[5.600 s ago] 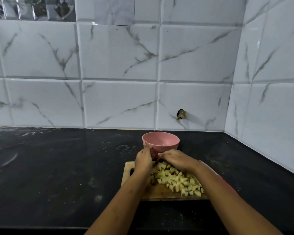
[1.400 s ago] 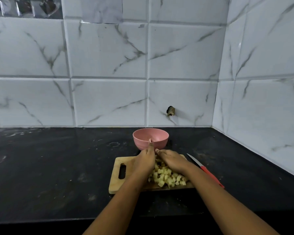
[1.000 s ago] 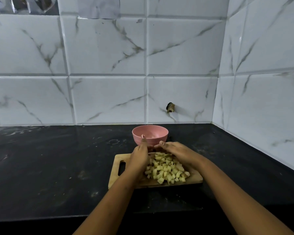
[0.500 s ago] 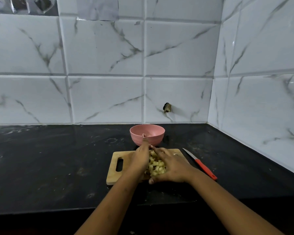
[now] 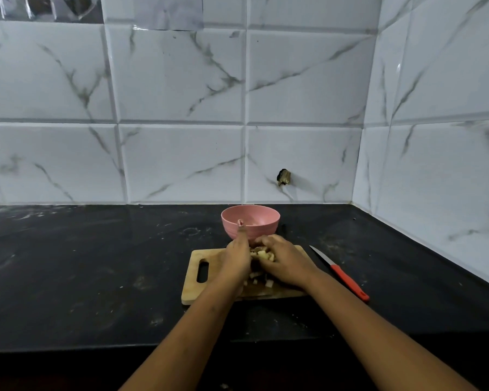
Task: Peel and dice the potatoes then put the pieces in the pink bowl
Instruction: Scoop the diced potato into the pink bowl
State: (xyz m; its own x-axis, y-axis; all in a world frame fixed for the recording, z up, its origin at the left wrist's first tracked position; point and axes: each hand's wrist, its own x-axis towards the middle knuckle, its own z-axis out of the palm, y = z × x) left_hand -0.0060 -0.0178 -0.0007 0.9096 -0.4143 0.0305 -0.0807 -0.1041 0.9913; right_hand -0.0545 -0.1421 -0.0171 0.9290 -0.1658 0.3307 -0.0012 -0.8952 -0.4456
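On the dark table (image 5: 82,263) lies a wooden cutting board (image 5: 194,289), handle slot to the left. The left hand (image 5: 236,261) stands on edge against the diced potato pieces (image 5: 263,253), thumb raised; whether its fingers curl, I cannot tell. Just behind the board sits the pink bowl (image 5: 250,221). The right hand (image 5: 287,262) cups the pile, fingers curled over it. A few pieces lie loose on the board. A red-handled knife (image 5: 339,273) lies beside the board.

Dim, soft light — wide-angle bowing; tile glare
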